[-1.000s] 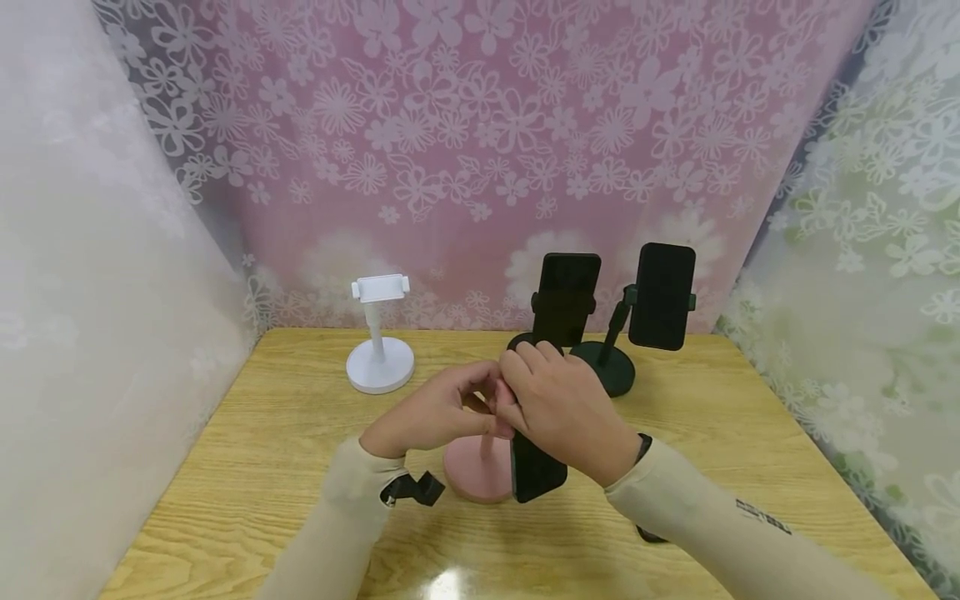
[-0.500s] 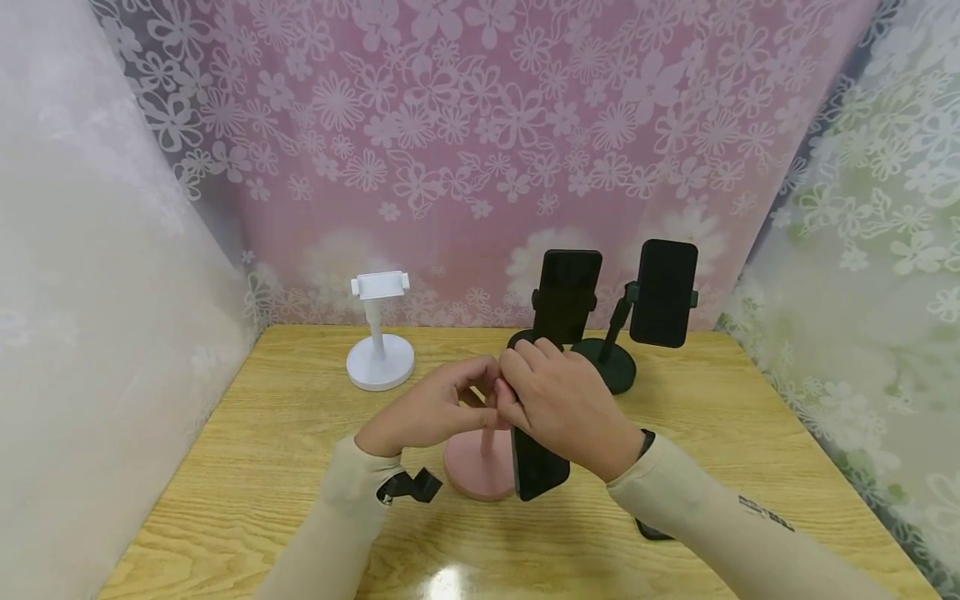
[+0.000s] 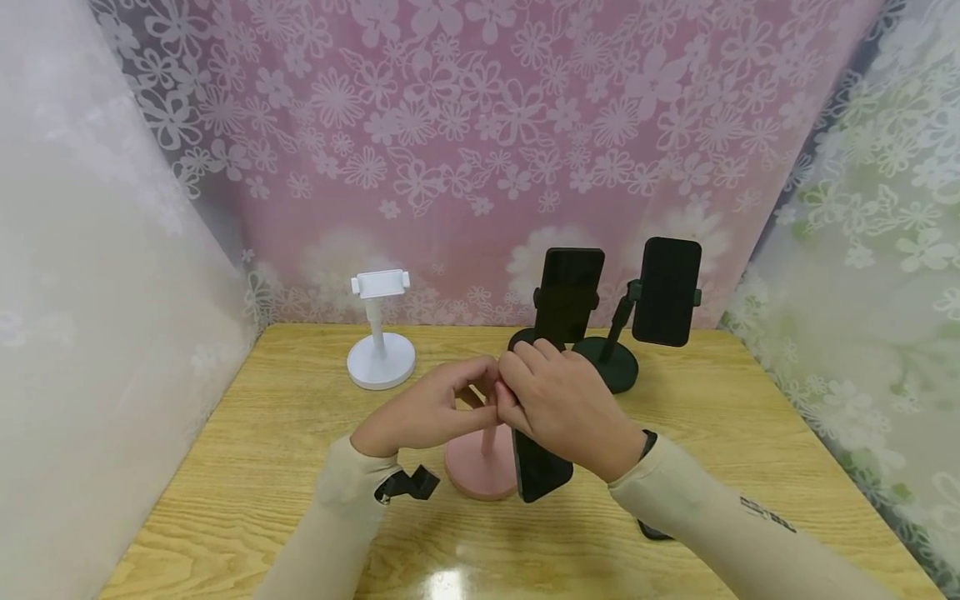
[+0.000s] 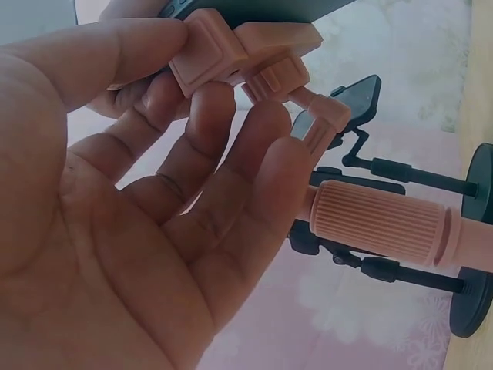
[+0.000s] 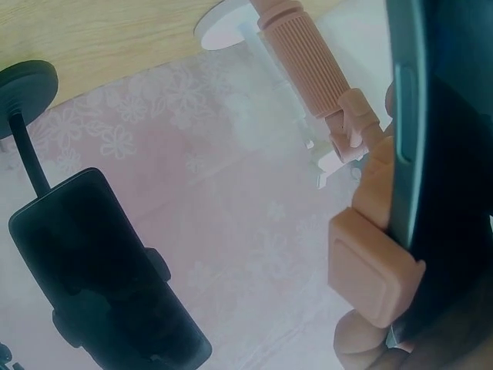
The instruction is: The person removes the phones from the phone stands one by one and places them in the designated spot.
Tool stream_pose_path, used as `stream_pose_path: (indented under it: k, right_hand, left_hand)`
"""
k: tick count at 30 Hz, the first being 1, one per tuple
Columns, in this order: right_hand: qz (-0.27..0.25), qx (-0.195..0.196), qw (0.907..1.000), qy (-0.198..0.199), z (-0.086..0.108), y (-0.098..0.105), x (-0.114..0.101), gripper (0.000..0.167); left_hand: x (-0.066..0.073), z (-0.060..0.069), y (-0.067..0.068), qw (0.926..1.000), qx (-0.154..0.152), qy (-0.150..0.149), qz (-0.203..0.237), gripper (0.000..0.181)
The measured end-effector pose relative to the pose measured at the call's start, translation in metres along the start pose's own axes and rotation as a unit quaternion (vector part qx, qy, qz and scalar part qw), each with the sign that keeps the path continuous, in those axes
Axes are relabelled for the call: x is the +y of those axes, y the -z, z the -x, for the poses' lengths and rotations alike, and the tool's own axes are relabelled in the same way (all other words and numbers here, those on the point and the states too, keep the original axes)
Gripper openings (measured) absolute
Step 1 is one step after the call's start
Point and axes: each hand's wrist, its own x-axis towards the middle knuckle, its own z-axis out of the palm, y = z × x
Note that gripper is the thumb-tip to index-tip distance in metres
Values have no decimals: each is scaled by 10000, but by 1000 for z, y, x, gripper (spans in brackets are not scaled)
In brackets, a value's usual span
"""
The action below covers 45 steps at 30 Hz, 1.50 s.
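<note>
A pink phone stand (image 3: 480, 471) stands on the table in front of me, its round base and part of the stem visible between my hands. At its top my left hand (image 3: 431, 408) pinches the stand's pink clamp (image 4: 206, 52) between thumb and fingers. My right hand (image 3: 566, 404) grips a dark smartphone (image 3: 546, 473), which lies tilted against the clamp. The left wrist view shows the ribbed pink stem (image 4: 381, 221) beyond the fingers. In the right wrist view, one clamp end (image 5: 373, 266) presses the phone's edge. The right palm hides most of the phone in the head view.
A white phone stand (image 3: 381, 362) with a bare clamp is at the back left. Two dark stands at the back right hold phones, a nearer one (image 3: 570, 292) and a farther one (image 3: 667, 292). Another dark object (image 3: 654, 531) lies partly under the right forearm.
The head view has shifted slightly. Both hands keep their hold on the clamp and smartphone, and the smartphone's lower end has swung a little to the right.
</note>
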Motion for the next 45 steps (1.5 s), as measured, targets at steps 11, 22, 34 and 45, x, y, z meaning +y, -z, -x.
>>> stream_pose_path:
  k: [11,22,34,45]
  right_hand:
    - [-94,9,9999,-88,1,0,0,23]
    - [-216,391,9989,136,3,-1,4,37]
    - [-858,2134,9689,917,20,6,-5,28]
    - [-874,1191,9886,283,81,-23,7,34]
  left_hand:
    - [8,1,-2,9992,113,281,-271,12]
    - [9,1,-3,9993,91,283,-242,13]
    - [8,2,-3,9992,24,385,-104,10]
    - [6,1,-4,9990,39,381,-245,12]
